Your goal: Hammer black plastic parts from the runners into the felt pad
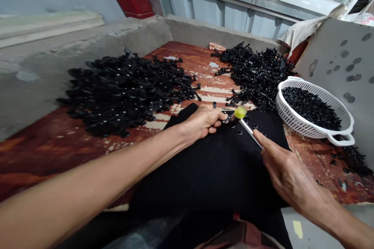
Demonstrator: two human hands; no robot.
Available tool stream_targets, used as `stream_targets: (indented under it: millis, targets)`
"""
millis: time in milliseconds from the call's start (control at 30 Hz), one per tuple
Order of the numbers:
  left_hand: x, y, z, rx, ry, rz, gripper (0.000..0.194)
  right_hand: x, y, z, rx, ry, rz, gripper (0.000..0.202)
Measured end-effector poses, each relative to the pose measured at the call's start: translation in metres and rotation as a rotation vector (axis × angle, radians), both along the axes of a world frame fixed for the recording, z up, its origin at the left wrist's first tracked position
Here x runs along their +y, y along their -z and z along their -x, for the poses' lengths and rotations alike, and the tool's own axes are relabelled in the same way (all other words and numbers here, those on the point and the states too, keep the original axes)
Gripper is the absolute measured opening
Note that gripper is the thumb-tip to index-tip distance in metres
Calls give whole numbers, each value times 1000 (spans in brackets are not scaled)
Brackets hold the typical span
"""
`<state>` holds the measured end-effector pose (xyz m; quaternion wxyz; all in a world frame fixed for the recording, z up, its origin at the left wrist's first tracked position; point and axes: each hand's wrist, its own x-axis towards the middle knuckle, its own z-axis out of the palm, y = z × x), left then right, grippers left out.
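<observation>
My left hand [206, 120] is closed over the black cloth [210, 171], pinching a small black part [224, 118] between thumb and fingers. My right hand [280, 161] grips a small mallet with a metal shaft and a yellow-green head [240, 112]. The mallet's head is close to the fingertips of my left hand; whether it touches the black part I cannot tell. Several small round black pieces [239, 132] lie on the cloth around the mallet's shaft.
A large heap of black parts [125, 89] lies at the left, another heap [257, 70] at the back right. A white basket [314, 134] of small black pieces stands at the right, beside a grey panel [341, 62]. Beneath is a worn red-brown tabletop [58, 148].
</observation>
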<state>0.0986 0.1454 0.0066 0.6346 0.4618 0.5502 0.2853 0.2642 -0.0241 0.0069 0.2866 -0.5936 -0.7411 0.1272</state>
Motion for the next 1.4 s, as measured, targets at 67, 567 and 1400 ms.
stream_targets:
  millis: [67, 567, 1400]
  targets:
    - [2, -5, 3, -2, 40, 43, 17, -6, -3, 0, 173, 80, 12, 50]
    - [-35, -10, 23, 164, 585, -144, 39, -57, 17, 4, 1037, 471, 286, 49]
    - [-31, -3, 11, 564, 727, -616, 40, -53, 17, 2, 1031, 485, 334, 53]
